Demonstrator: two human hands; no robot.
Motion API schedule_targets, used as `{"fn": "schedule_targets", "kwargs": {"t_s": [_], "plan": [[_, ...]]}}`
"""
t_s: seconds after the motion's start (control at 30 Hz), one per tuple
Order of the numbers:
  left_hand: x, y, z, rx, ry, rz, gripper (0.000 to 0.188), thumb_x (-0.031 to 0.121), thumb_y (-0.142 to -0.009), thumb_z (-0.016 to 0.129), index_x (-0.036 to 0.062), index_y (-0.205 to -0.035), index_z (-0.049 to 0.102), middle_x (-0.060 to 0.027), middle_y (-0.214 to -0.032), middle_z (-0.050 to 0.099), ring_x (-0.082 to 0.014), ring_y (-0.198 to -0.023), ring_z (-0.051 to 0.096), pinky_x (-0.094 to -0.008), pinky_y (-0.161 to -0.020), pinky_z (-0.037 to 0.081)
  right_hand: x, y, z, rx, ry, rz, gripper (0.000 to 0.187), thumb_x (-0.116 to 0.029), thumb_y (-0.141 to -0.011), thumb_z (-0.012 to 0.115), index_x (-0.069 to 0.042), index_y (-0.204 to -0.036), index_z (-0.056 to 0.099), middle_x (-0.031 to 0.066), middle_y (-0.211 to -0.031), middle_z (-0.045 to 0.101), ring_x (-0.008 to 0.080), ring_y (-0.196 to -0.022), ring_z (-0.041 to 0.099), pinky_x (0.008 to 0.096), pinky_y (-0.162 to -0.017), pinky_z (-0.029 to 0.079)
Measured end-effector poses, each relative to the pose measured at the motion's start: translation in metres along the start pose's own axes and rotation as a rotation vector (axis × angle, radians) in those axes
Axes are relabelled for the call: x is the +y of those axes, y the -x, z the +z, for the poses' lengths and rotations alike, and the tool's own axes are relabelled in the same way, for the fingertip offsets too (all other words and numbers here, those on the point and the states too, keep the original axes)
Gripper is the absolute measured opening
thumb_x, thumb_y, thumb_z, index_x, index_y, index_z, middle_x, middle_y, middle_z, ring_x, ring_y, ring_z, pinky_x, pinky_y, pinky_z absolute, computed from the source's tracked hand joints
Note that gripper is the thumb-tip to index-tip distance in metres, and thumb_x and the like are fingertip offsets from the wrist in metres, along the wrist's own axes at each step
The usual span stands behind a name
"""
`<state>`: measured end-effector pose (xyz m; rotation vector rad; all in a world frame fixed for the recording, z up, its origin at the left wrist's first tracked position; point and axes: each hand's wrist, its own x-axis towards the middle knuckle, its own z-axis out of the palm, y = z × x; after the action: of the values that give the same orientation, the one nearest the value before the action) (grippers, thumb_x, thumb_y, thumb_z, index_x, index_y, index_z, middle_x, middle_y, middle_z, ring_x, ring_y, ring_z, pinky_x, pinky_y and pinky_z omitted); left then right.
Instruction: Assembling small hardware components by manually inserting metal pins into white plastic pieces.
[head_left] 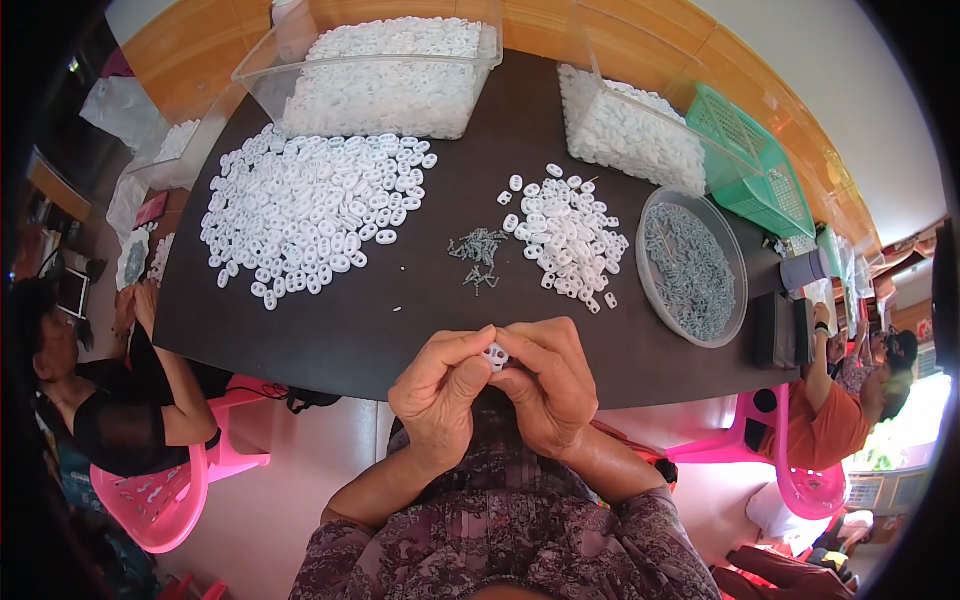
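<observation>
Close to the table's near edge, my left hand (440,395) and my right hand (548,385) meet, fingertips pinched around one small white plastic piece with holes (495,354). Both thumbs press on it from below. Beyond my hands lies a small heap of grey screws (478,250). To its right spreads a pile of small white pieces (572,238). On the left is a much larger pile of white oval pieces with two holes (310,210). Whether a screw is in the held piece cannot be made out.
Clear bins of white parts (385,85) (640,130) stand at the back. At right are a round tub of screws (655,215), a green basket (750,160), a black box (778,335) and a grey cup (803,270). People sit at both sides on pink chairs (155,500).
</observation>
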<state>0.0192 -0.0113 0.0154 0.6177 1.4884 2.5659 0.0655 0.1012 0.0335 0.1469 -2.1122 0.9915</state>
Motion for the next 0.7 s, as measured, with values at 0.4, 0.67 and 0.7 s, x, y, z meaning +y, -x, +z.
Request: {"fn": "schedule_targets", "kwargs": {"t_s": [0.4, 0.67, 0.7], "plan": [[-0.016, 0.002, -0.004, 0.034, -0.077, 0.133, 0.018, 0.011, -0.090, 0.064, -0.0033, -0.101, 0.066, -0.0063, -0.086, 0.064, -0.0094, -0.076, 0.058, -0.0205, -0.067, 0.046, 0.000, 0.007, 0.008, 0.055, 0.020, -0.042, 0.031, -0.001, -0.074, 0.073, 0.004, -0.103, 0.064, 0.0131, -0.090, 0.064, 0.0263, -0.074, 0.057, 0.0329, -0.064, 0.047], [-0.003, -0.007, -0.005, -0.082, -0.134, 0.050, 0.027, 0.006, -0.087, 0.067, -0.0038, -0.112, 0.064, -0.0050, -0.088, 0.064, -0.0087, -0.078, 0.058, -0.0202, -0.069, 0.047, 0.002, 0.000, 0.003, 0.057, 0.034, 0.014, 0.024, -0.008, -0.084, 0.067, 0.004, -0.104, 0.062, 0.0130, -0.090, 0.063, 0.0256, -0.075, 0.056, 0.0320, -0.064, 0.046], [-0.005, -0.006, -0.005, -0.083, -0.133, 0.050, 0.027, 0.006, -0.087, 0.067, -0.0038, -0.112, 0.064, -0.0050, -0.088, 0.064, -0.0087, -0.078, 0.058, -0.0202, -0.069, 0.047, 0.002, 0.000, 0.005, 0.066, 0.039, -0.007, 0.025, -0.006, -0.082, 0.068, 0.004, -0.104, 0.063, 0.0131, -0.090, 0.063, 0.0263, -0.074, 0.057, 0.0320, -0.063, 0.047]]}}
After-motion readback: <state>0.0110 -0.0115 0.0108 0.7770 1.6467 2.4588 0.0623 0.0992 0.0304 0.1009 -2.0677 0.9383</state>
